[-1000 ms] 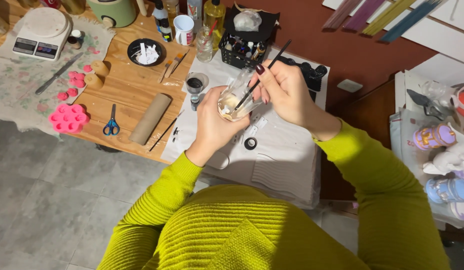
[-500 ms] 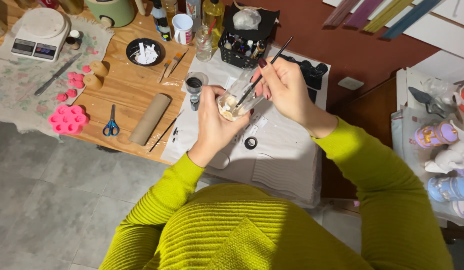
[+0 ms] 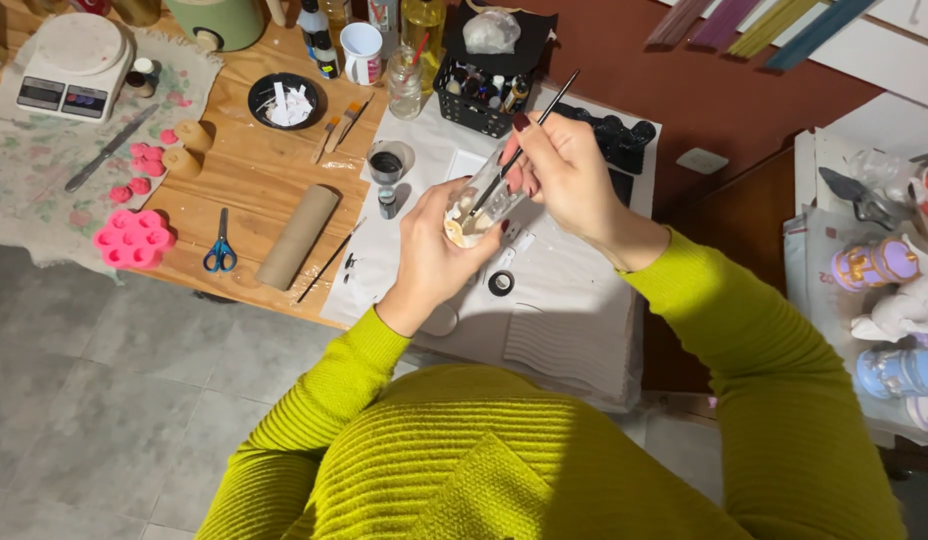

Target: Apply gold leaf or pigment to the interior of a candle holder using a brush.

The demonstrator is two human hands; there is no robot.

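My left hand (image 3: 432, 252) grips a small clear glass jar (image 3: 479, 206) with cream-coloured content, held tilted above the white paper sheet (image 3: 554, 320). Just right of it, my right hand (image 3: 564, 175) pinches a thin dark stick or brush (image 3: 529, 135) whose lower end is inside the jar. Both sleeves are lime-green knit.
On the wooden table (image 3: 254, 190) lie blue-handled scissors (image 3: 220, 248), a cardboard tube (image 3: 298, 237), a pink flower-shaped mould (image 3: 133, 240), a kitchen scale (image 3: 69, 62), a black dish (image 3: 286, 100), a white cup (image 3: 363, 52) and a black basket of bottles (image 3: 481, 92). Painted figurines (image 3: 884, 300) stand at right.
Both hands with the jar have shifted slightly; the stick's angle in the jar changes a little, as in stirring. Nothing else moved.
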